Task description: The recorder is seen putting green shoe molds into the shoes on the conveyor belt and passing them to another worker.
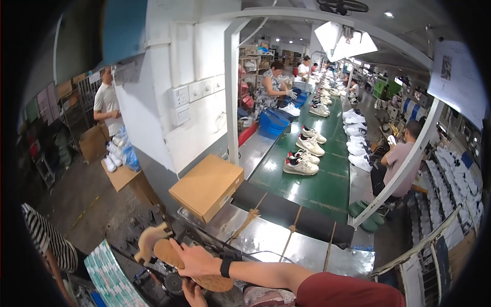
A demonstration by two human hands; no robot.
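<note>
A tan shoe sole with a patterned tread is tilted at the lower middle; whether an upper is attached to it is hidden. Across its middle lies my right hand, fingers closed over it, with a black band on the wrist and a dark red sleeve behind. My left hand shows only in part at the bottom edge, its fingers against the lower side of the sole. Just beyond the sole's far end is a cream curved piece on a dark machine. A black round wheel sits close by my left hand.
A cardboard box lies on the metal bench ahead. Beyond runs a green conveyor with cream sneakers and a row of white shoes. A green-patterned sheet is at left. Several people work around the line.
</note>
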